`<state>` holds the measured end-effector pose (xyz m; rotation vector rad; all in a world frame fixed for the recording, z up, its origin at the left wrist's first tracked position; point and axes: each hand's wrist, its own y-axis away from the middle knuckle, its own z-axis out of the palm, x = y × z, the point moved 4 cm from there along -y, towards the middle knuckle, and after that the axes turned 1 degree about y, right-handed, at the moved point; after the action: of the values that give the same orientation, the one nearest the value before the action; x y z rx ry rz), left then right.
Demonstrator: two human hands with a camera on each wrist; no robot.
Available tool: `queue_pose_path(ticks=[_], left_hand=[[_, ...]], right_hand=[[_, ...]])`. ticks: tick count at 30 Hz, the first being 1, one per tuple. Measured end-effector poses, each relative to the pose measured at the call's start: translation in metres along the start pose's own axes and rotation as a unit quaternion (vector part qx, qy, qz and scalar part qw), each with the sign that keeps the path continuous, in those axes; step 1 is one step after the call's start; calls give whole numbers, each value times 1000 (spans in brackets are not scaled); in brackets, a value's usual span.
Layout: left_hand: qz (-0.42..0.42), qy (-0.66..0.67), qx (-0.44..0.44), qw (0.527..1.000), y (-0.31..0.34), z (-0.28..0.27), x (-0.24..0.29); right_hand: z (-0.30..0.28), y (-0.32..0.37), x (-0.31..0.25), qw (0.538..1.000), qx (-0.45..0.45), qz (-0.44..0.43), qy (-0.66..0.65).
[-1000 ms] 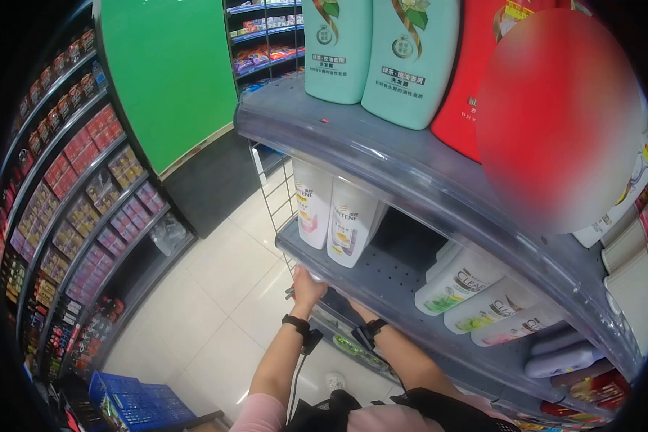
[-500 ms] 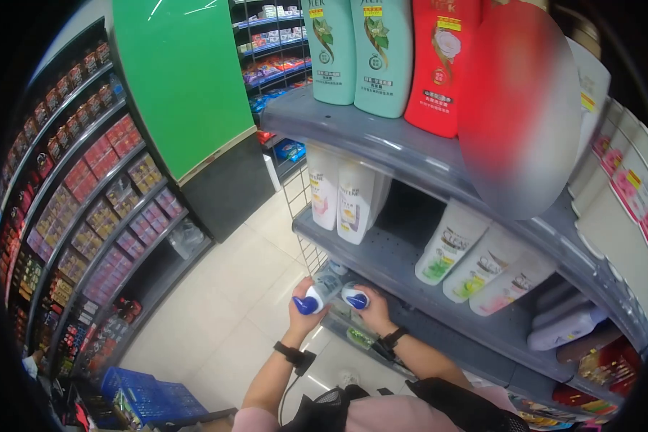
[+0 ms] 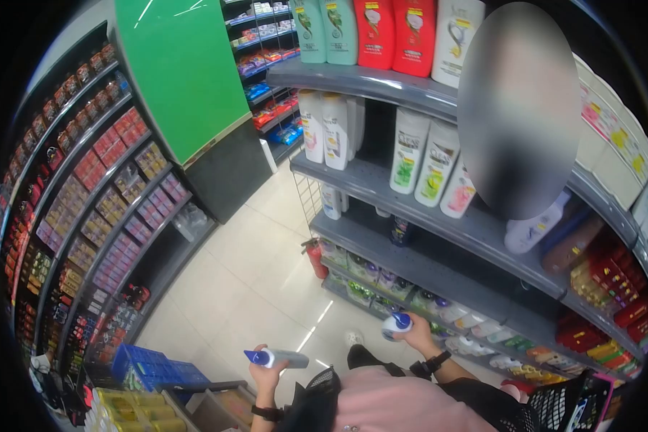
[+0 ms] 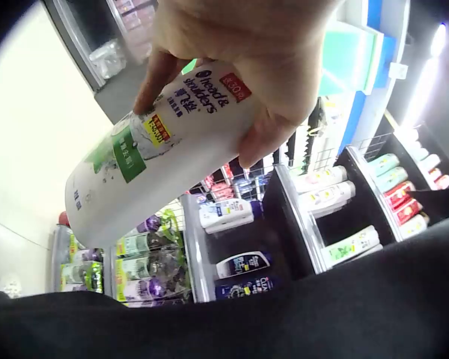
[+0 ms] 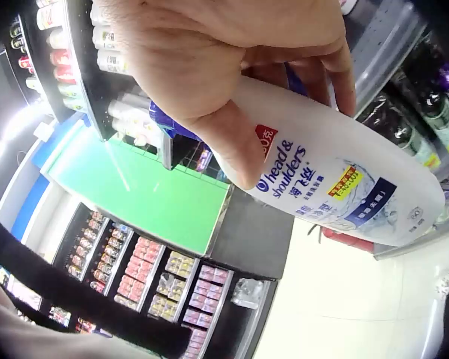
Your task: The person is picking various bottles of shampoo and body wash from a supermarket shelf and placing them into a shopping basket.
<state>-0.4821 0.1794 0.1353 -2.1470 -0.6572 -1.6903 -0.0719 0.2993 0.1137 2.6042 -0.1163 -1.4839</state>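
- Change: half a second ago both hands were close together by the shelf; now they're well apart, one bottle each.
- Left hand (image 3: pixel 265 376): partly closed, thumb and fingers gripping the cap end of a white plastic bottle with a green label panel and blue-purple cap (image 3: pixel 291 359). Bottle tilted almost flat over the aisle floor, near an open brown box (image 3: pixel 207 416).
- Right hand (image 3: pixel 419 335): partly closed, thumb in front, fingers behind, gripping the upper part of a white plastic bottle with a dark-blue label panel and blue cap (image 3: pixel 390 327). Bottle tilted, in front of the lower grey metal shelves (image 3: pixel 446 270).
- Meaning: both bottles are clear of the shelf, so lifting looks done. Labels face the wrist cameras; grips look secure.
- Left bottle's base: not touching anything visible.
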Motion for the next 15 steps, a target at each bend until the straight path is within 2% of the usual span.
queue_pose_path(ticks=[4,7,9,11,15], left_hand=[[-52,-29,-18,998,29,-15,-6],[-17,-63,-44,997,26,1,3],[25,-33,-67,997,17,20,18],[32,-14,-86,996,8,39,27],[40,53,-128,990,-9,79,25]], right_hand=[[-21,56,28,999,39,33,13],[-40,78,23,996,72,38,35],[-43,87,17,995,91,39,33],[-43,89,12,995,99,-10,17],[-47,96,6,992,117,-4,-35]])
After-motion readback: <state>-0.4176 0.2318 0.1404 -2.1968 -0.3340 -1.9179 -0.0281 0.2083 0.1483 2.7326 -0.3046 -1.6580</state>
